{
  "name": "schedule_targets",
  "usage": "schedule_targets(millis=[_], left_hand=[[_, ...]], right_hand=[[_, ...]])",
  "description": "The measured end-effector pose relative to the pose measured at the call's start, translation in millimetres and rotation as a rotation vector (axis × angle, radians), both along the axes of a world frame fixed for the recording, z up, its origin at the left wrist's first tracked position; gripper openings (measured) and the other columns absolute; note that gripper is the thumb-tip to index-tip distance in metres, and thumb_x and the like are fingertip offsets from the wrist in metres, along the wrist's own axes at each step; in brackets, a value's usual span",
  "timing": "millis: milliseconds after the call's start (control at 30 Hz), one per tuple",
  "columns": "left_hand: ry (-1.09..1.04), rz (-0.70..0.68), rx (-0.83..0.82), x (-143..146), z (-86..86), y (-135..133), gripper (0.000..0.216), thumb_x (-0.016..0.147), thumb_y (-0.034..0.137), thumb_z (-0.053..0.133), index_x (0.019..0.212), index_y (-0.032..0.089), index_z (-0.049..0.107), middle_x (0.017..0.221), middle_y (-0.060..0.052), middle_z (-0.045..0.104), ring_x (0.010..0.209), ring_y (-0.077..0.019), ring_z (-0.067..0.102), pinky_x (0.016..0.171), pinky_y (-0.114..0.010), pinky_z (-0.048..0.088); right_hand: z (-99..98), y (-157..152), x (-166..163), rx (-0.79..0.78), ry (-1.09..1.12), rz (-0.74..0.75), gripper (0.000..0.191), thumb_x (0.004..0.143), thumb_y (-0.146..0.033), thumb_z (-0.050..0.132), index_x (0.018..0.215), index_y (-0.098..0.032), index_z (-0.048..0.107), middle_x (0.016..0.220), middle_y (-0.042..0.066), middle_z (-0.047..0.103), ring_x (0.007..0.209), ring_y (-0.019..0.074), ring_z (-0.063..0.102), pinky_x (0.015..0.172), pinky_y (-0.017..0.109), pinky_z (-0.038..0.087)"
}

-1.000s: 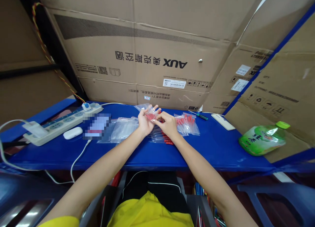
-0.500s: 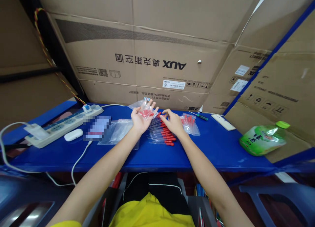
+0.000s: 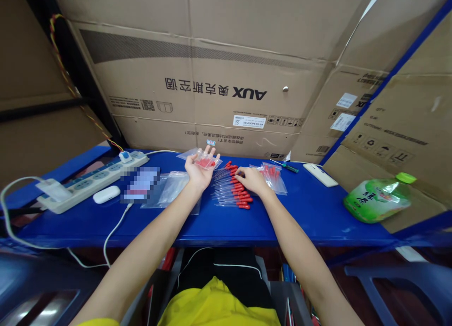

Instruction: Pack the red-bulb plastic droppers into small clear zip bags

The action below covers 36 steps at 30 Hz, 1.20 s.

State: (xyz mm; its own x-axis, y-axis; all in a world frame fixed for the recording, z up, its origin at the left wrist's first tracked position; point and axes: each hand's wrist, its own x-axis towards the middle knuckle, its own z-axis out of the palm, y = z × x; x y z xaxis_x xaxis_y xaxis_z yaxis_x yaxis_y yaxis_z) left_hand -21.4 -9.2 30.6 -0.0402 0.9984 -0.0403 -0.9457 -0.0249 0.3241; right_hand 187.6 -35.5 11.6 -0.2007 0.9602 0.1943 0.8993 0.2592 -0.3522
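Two hands: both are shown over the middle of the blue bench, reached forward from its near edge.
Left hand: turned palm up, fingers almost straight and spread. A small bag of clear film with red pieces inside is carried across the fingers. Whether it is pinned by the thumb cannot be told.
Right hand: turned palm down, fingers loosely bent, fingertips laid on the far red ends of the row. Whether a single piece is pinched cannot be made out.
Row of tubes: slender clear tubes with red caps are laid side by side, flat on the bench, between the two hands.
Long axis: each tube is laid across the bench, left to right, with its red cap toward the right hand. The row itself runs from far to near.
Nearer hand: the right, by which the caps are touched. The left is held just beside the clear ends, raised off the bench.
Filled bags: heaped just to the right of the right hand.
Empty bags: spread flat to the left of the left wrist.
Left margin: power strip and white case.
Right margin: screwdriver, white remote and green bottle.
Backdrop: cardboard box, stood against the far edge.
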Motion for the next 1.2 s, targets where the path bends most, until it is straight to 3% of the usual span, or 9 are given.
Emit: schedule_targets(millis=[300,567,800,1033,1200], left_hand=[[0.024,-0.018,0.051,-1,1.8,-2,0.017,0.08,0.026,0.052,0.094,0.022,0.061,0.132,-0.012,0.072,0.139,-0.0305,0.06,0.117,-0.056,0.047],[-0.022,0.096,0.088,-20,6.8,7,0.015,0.079,0.027,0.051,0.091,0.022,0.057,0.133,-0.013,0.071,0.137,-0.0283,0.063,0.113,-0.048,0.052],[-0.01,0.105,0.109,-24,7.2,9,0.018,0.078,0.026,0.05,0.094,0.022,0.057,0.137,-0.013,0.07,0.138,-0.0279,0.061,0.114,-0.048,0.051],[0.022,0.025,0.128,-5,4.6,-2,0.018,0.079,0.023,0.051,0.095,0.021,0.059,0.138,-0.012,0.07,0.14,-0.0305,0.061,0.116,-0.05,0.05],[0.076,-0.061,0.145,8,2.7,-11,0.031,0.08,0.023,0.05,0.108,0.021,0.063,0.147,-0.012,0.066,0.144,-0.0323,0.056,0.12,-0.054,0.046]], right_hand=[[0.3,6,3,0.084,0.181,0.054,0.004,0.09,-0.023,0.075,0.094,-0.023,0.077,0.094,0.003,0.081,0.087,0.0195,0.073,0.079,0.028,0.05],[16.7,-4,0,0.449,0.526,0.125,0.022,0.099,-0.037,0.06,0.094,-0.02,0.073,0.089,0.005,0.074,0.075,0.0184,0.064,0.072,0.03,0.05],[20.6,-14,-11,0.579,0.521,0.194,0.018,0.099,-0.036,0.062,0.092,-0.021,0.07,0.082,0.002,0.067,0.069,0.0164,0.055,0.07,0.031,0.046],[9.6,-15,-26,0.504,0.483,0.252,0.019,0.101,-0.038,0.064,0.096,-0.022,0.073,0.084,0.003,0.071,0.073,0.017,0.061,0.073,0.03,0.049],[2.7,-18,-39,0.466,0.445,0.31,0.018,0.1,-0.039,0.067,0.106,-0.024,0.075,0.093,0.003,0.076,0.08,0.0177,0.067,0.081,0.031,0.054]])
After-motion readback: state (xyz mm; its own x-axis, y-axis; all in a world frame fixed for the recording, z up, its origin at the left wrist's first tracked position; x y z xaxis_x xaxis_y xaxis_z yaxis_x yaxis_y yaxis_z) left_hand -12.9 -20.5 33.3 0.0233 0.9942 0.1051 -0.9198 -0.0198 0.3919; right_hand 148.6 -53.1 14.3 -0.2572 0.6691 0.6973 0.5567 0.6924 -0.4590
